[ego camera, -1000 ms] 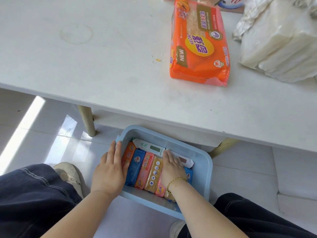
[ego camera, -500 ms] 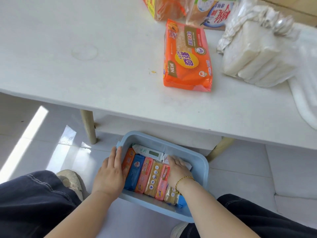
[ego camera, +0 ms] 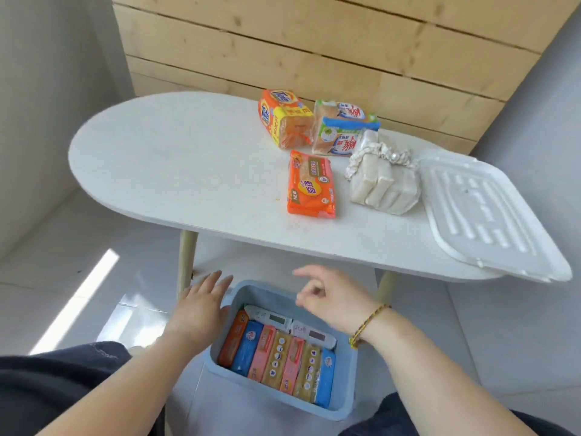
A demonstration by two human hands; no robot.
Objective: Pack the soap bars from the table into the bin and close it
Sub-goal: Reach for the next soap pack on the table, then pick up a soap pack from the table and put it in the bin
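Observation:
A light blue bin [ego camera: 345, 382] stands on the floor between my knees, under the white table [ego camera: 176, 158]. Several wrapped soap bars [ego camera: 279, 357] stand in a row inside it, with two white packs behind them. My left hand [ego camera: 201, 305] lies open against the bin's left rim. My right hand [ego camera: 330, 297] hovers above the bin's far edge, fingers loosely curled, holding nothing. On the table lie an orange soap pack [ego camera: 311, 185], a Tide pack [ego camera: 284, 119], a green and white pack [ego camera: 341, 130] and a clear bag of white bars [ego camera: 382, 184]. The white lid [ego camera: 484, 212] rests at the table's right end.
A pale wooden table leg [ego camera: 186, 262] stands just left of the bin, and another leg [ego camera: 388, 286] behind my right hand. A wooden plank wall [ego camera: 314, 42] rises behind the table. The floor is pale tile with a sunlit strip [ego camera: 75, 303] at the left.
My right hand has lifted out of the bin and now hovers above it. My left hand stays at the bin's left side. The view has tilted up, showing the whole table and lid.

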